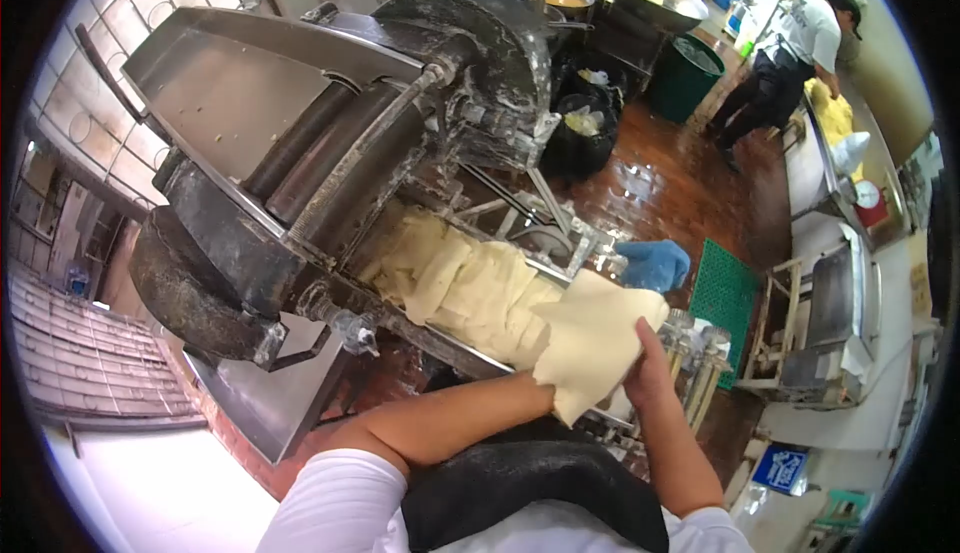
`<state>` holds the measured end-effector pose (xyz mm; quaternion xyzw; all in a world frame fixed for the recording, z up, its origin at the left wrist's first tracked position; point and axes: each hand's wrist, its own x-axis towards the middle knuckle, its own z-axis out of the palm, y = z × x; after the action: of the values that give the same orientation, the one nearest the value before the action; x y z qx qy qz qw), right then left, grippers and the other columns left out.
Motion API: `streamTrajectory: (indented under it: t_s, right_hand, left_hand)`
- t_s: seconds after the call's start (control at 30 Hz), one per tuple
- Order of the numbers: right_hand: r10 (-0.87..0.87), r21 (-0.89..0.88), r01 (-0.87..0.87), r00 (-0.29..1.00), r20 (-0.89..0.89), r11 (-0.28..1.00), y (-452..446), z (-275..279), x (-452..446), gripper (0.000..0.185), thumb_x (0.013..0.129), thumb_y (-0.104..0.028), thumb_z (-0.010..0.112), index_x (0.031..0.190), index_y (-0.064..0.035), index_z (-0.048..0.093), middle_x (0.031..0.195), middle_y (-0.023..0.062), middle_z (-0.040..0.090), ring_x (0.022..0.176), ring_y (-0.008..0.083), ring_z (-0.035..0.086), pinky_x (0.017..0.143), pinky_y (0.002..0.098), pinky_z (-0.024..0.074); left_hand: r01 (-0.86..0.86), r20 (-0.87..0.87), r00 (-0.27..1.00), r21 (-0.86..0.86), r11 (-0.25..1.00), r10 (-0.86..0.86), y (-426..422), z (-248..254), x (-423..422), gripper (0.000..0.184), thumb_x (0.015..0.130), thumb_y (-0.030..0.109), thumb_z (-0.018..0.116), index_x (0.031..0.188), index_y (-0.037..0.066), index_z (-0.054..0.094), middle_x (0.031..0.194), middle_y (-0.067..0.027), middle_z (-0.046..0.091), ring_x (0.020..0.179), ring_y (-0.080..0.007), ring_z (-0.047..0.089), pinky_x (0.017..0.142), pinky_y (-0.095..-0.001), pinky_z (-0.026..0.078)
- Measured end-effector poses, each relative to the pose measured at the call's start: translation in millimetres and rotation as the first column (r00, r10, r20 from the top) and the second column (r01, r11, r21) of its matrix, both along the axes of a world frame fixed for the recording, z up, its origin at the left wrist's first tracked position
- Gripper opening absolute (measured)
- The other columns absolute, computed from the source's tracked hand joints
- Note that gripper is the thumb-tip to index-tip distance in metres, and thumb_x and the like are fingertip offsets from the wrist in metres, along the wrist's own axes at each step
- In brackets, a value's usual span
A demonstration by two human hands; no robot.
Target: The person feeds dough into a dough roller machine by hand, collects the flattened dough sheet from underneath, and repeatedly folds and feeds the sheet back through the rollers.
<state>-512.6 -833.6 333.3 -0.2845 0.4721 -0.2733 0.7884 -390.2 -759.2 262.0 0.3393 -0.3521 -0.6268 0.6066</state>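
The right hand (648, 365) holds the right-hand edge of the dough sheet (598, 338), thumb pressed along that edge, the other fingers largely hidden by the sheet. The left forearm (460, 411) ends at the sheet's ragged lower edge; the left hand is covered, so I cannot tell whether its fingers are spread or closed. The sheet is raised between both arms.

Caution: the sheet may tear if the fingers pull unevenly, since its ragged edge offers a starting point. If the right thumb's pressure slackens, that side may fold or drop.

Left of and beyond the right fingers, folded dough (465, 278) fills the machine's lower part. If the raised sheet sags onto it, the layers may stick together.

Just beyond the fingers is a blue cloth or bag (655, 265); to the right of it, a green mat (722, 298).

Farther off to the left, the machine's rollers (310, 153) are exposed. Whether they turn, I cannot tell; fingers placed against them in motion could be pinched.

Well apart from the fingers, a co-worker (800, 48) leans over a table (878, 158) bearing a yellow mass (832, 118).
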Motion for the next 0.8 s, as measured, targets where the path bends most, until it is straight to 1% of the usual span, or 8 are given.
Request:
streamTrajectory:
  t_s: [0.1, 0.17, 0.2, 0.33, 0.4, 0.53, 0.6, 0.8]
  right_hand:
    - [-0.023, -0.061, 0.024, 0.999, 0.029, 0.998, -4.0, 2.5, -26.2, 0.057, 0.093, -0.04, 0.051, 0.133, 0.0, 0.043, 0.127, 0.0158, 0.056, 0.116, 0.0283, 0.054, 0.1, 0.0423, 0.0421]
    - [-0.056, -0.049, 0.064, 0.987, 0.154, 0.997, -11.1, -1.6, -52.8, 0.057, 0.093, -0.039, 0.05, 0.133, 0.0001, 0.043, 0.126, 0.0164, 0.056, 0.115, 0.0299, 0.055, 0.099, 0.0432, 0.0433]
    - [-0.076, -0.045, 0.085, 0.982, 0.176, 0.995, -14.6, -3.1, -68.1, 0.059, 0.092, -0.039, 0.052, 0.134, 0.0009, 0.041, 0.127, 0.0177, 0.055, 0.113, 0.0306, 0.056, 0.098, 0.0438, 0.0442]
    - [-0.013, 0.099, 0.003, 0.994, 0.108, 0.995, -40.3, -53.6, -146.2, 0.063, 0.088, -0.041, 0.059, 0.133, 0.0006, 0.043, 0.124, 0.0179, 0.057, 0.111, 0.0305, 0.057, 0.096, 0.0438, 0.0452]
    - [0.24, 0.091, -0.26, 0.631, -0.738, 0.961, -44.5, -86.4, -168.2, 0.063, 0.083, -0.036, 0.066, 0.131, 0.001, 0.046, 0.122, 0.0194, 0.058, 0.11, 0.0283, 0.058, 0.094, 0.0428, 0.0459]
    - [0.149, -0.04, -0.488, 0.343, -0.928, 0.872, -25.2, -130.6, -170.5, 0.059, 0.08, -0.029, 0.069, 0.126, 0.0019, 0.05, 0.121, 0.0214, 0.058, 0.11, 0.0296, 0.058, 0.095, 0.0418, 0.0443]
    - [-0.326, -0.357, -0.534, 0.155, -0.933, 0.767, -12.1, -141.7, -155.5, 0.053, 0.078, -0.026, 0.07, 0.12, 0.0027, 0.054, 0.121, 0.0212, 0.057, 0.113, 0.0333, 0.055, 0.097, 0.0404, 0.0424]
    - [-0.032, -0.404, -0.606, 0.529, -0.848, 0.685, -22.1, -104.8, -59.9, 0.038, 0.082, -0.022, 0.068, 0.113, -0.0014, 0.061, 0.102, 0.0158, 0.066, 0.093, 0.0263, 0.065, 0.082, 0.0349, 0.0504]
  left_hand:
    - [0.065, 0.008, 0.998, -0.012, 0.998, -0.065, 4.2, 28.2, 4.1, 0.043, 0.085, 0.028, 0.061, 0.124, 0.01, 0.053, 0.118, -0.0086, 0.06, 0.107, -0.0296, 0.057, 0.099, -0.0408, 0.042]
    - [0.315, 0.844, 0.512, -0.359, 0.879, 0.162, 17.2, 85.8, 31.0, 0.053, 0.082, 0.029, 0.064, 0.129, 0.009, 0.051, 0.13, -0.0149, 0.052, 0.12, -0.0367, 0.048, 0.105, -0.042, 0.037]
    - [0.326, 0.841, 0.519, -0.356, 0.876, 0.149, 25.8, 81.6, 38.8, 0.053, 0.082, 0.029, 0.064, 0.129, 0.009, 0.051, 0.13, -0.0149, 0.052, 0.12, -0.0367, 0.048, 0.105, -0.042, 0.037]
    - [0.123, 0.965, 0.175, 0.173, 0.977, -0.193, 60.1, 50.1, 82.6, 0.065, 0.079, 0.034, 0.069, 0.13, 0.001, 0.048, 0.138, -0.0222, 0.044, 0.129, -0.0375, 0.04, 0.107, -0.042, 0.034]
    - [-0.018, 0.968, 0.195, 0.166, 0.986, -0.159, 69.9, 3.2, 104.2, 0.062, 0.08, 0.036, 0.067, 0.127, 0.001, 0.049, 0.133, -0.023, 0.047, 0.125, -0.0385, 0.043, 0.105, -0.043, 0.035]
    - [-0.312, 0.962, 0.222, 0.224, 0.923, -0.158, 57.1, -6.5, 135.4, 0.065, 0.079, 0.043, 0.067, 0.125, 0.0, 0.05, 0.128, -0.024, 0.05, 0.121, -0.0389, 0.046, 0.103, -0.0434, 0.036]
    - [-0.446, 0.975, 0.194, 0.186, 0.876, -0.108, 51.7, -29.1, 156.8, 0.069, 0.078, 0.044, 0.068, 0.128, 0.001, 0.048, 0.131, -0.0243, 0.048, 0.123, -0.0397, 0.044, 0.104, -0.044, 0.036]
    - [-0.652, 0.96, -0.048, 0.178, 0.737, -0.275, 61.1, -61.8, 221.2, 0.085, 0.073, 0.044, 0.072, 0.139, 0.004, 0.037, 0.143, -0.0236, 0.034, 0.133, -0.0433, 0.03, 0.108, -0.0491, 0.03]
